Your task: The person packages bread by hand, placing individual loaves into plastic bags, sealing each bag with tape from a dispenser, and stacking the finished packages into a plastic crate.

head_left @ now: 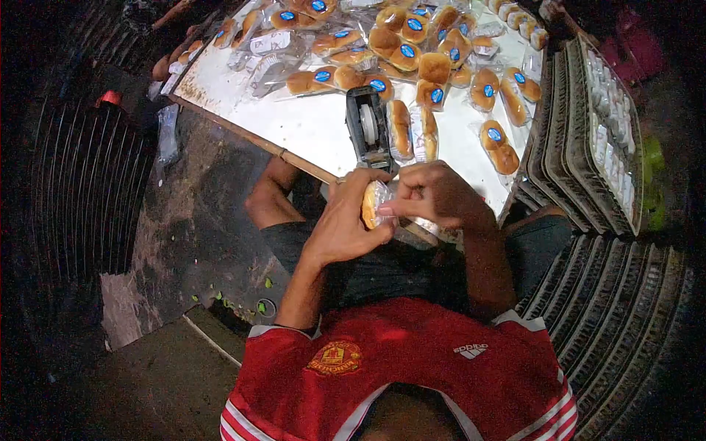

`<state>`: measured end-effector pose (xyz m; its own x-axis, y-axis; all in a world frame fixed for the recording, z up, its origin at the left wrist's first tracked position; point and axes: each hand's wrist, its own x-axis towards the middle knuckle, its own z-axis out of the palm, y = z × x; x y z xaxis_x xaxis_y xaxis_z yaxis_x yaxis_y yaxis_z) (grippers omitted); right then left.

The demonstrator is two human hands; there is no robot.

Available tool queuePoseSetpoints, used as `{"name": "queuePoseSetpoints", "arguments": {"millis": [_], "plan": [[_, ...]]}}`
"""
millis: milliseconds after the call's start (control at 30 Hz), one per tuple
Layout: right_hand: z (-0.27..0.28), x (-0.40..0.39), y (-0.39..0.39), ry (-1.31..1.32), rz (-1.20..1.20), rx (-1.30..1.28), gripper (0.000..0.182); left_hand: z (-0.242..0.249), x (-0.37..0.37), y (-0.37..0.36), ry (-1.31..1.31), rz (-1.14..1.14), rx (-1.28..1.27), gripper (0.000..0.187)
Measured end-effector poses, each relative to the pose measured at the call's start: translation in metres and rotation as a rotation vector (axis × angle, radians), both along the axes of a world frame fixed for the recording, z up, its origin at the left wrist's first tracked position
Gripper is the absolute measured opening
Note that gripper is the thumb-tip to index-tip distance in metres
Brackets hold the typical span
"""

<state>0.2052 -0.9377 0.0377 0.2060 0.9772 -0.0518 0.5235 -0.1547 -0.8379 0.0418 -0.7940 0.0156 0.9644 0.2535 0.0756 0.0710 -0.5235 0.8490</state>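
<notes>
Clock centred on the wrapped bun, 12 at the far side of the table. At 9, well apart from your work, stands a dark stack of ribbed trays (84, 191). At 11 you have the white tabletop (309, 125). Your left hand (342, 213) sits at 9 o'clock of the bun, thumb and fingers curled round it, a narrow, secure hold. At 12, just beyond those fingers, is the tape dispenser (369, 128). The wrapped bun (375, 205) itself is between your two hands, near the table's edge, in clear plastic. Farther off, around 12 to 1, lie bagged buns (432, 67) with blue labels. Your right hand (441, 195) is at 3, fingers bent, thumb against the plastic; cannot tell whether it pinches the wrapper or a strip of tape. At 2 lies a lone bagged pair (499, 147); beyond it, another tray stack (581, 140). Judged step: you are closing or sealing the wrapper. Next move likely calls for keeping the left hold gentle while the right presses the loose plastic flat, without denting the bread.
</notes>
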Motion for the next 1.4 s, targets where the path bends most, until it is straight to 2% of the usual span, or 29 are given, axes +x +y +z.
{"name": "queuePoseSetpoints", "arguments": {"millis": [33,133,167,200,267,333,367,400,467,500,533,567,600,633,667,733,833,867,933,1000,1033,1067,1133,1167,1200,1233,1267,1300,1400], "plan": [[-0.005,0.004,-0.001,-0.014,-0.026,-0.18,0.036,-0.002,0.0,-0.002,0.022,-0.025,-0.11,0.062],[-0.048,0.008,-0.012,0.142,-0.088,0.103,0.058,0.001,0.005,-0.011,-0.051,-0.125,-0.622,0.058],[-0.065,0.008,-0.012,0.324,0.014,0.16,0.084,0.0,0.007,-0.015,-0.088,-0.14,-0.783,0.058],[-0.059,0.0,-0.017,0.542,0.024,0.174,0.089,0.0,0.01,-0.02,-0.122,-0.158,-0.945,0.06],[-0.066,0.001,-0.026,0.613,-0.058,0.124,0.082,-0.001,0.022,-0.029,-0.253,-0.177,-1.124,0.061],[-0.069,0.009,-0.03,0.699,-0.192,0.198,0.073,0.01,0.043,-0.027,-0.283,-0.022,-0.765,0.058],[-0.07,0.016,-0.03,0.742,-0.265,0.266,0.069,0.017,0.057,-0.018,-0.287,0.034,-0.487,0.051],[-0.082,0.025,-0.034,0.73,-0.445,0.318,0.055,0.013,0.072,-0.014,-0.259,0.171,-0.402,0.04],[-0.098,0.047,-0.037,0.534,-0.795,0.405,0.047,-0.005,0.116,0.005,-0.31,0.348,-0.262,0.03],[-0.097,0.051,-0.036,0.318,-0.943,0.458,0.046,-0.017,0.14,0.016,-0.306,0.335,-0.168,0.031],[-0.097,0.055,-0.035,0.095,-1.086,0.506,0.044,-0.023,0.165,0.025,-0.264,0.272,-0.032,0.042],[-0.12,0.068,-0.041,-0.392,-1.157,0.341,0.048,-0.032,0.192,0.028,-0.248,0.278,0.073,0.041],[-0.129,0.07,-0.042,-0.442,-1.099,0.192,0.05,-0.051,0.225,0.032,-0.27,0.213,0.029,0.051],[-0.134,0.067,-0.044,-0.489,-1.038,0.044,0.051,-0.072,0.255,0.04,-0.074,0.232,0.21,0.063],[-0.14,0.064,-0.046,-0.532,-0.977,-0.102,0.053,-0.09,0.281,0.041,-0.004,0.234,0.229,0.067],[-0.14,0.049,-0.036,-0.467,-0.896,-0.095,0.059,-0.121,0.322,0.037,0.136,0.236,0.267,0.075],[-0.152,0.042,-0.032,-0.498,-0.901,-0.059,0.062,-0.139,0.343,0.023,0.097,0.542,0.429,0.075],[-0.154,0.046,-0.038,-0.483,-0.862,-0.064,0.063,-0.142,0.346,0.023,0.029,0.524,0.319,0.075],[-0.141,0.049,-0.046,-0.462,-0.848,-0.055,0.066,-0.124,0.335,0.025,-0.104,0.49,0.105,0.078],[-0.121,0.05,-0.048,-0.455,-0.907,-0.022,0.069,-0.076,0.302,0.01,-0.261,0.507,-0.061,0.071],[-0.127,0.052,-0.046,-0.318,-0.995,0.273,0.074,-0.05,0.278,0.0,-0.341,0.504,-0.102,0.071],[-0.114,0.053,-0.047,-0.283,-0.959,0.385,0.078,-0.029,0.255,-0.008,-0.424,0.503,-0.142,0.071],[-0.072,0.041,-0.047,-0.218,-0.917,0.457,0.081,-0.013,0.206,-0.018,-0.382,0.357,-0.218,0.066],[-0.064,0.034,-0.043,0.021,-0.853,0.504,0.085,-0.015,0.185,-0.028,-0.425,0.314,-0.33,0.063],[-0.07,0.028,-0.034,0.056,-0.815,0.583,0.084,-0.017,0.167,-0.037,-0.47,0.269,-0.443,0.061],[-0.072,0.021,-0.029,0.129,-0.766,0.555,0.086,-0.014,0.15,-0.041,-0.394,0.248,-0.651,0.056],[-0.073,0.015,-0.025,0.201,-0.715,0.528,0.088,-0.006,0.135,-0.043,-0.309,0.325,-0.705,0.044],[-0.069,0.005,-0.027,0.245,-0.676,0.411,0.078,-0.003,0.128,-0.037,-0.381,0.33,-0.727,0.039],[-0.066,-0.006,-0.025,0.694,-0.393,0.355,0.074,0.007,0.113,-0.017,-0.574,0.455,-0.754,0.021]]}}
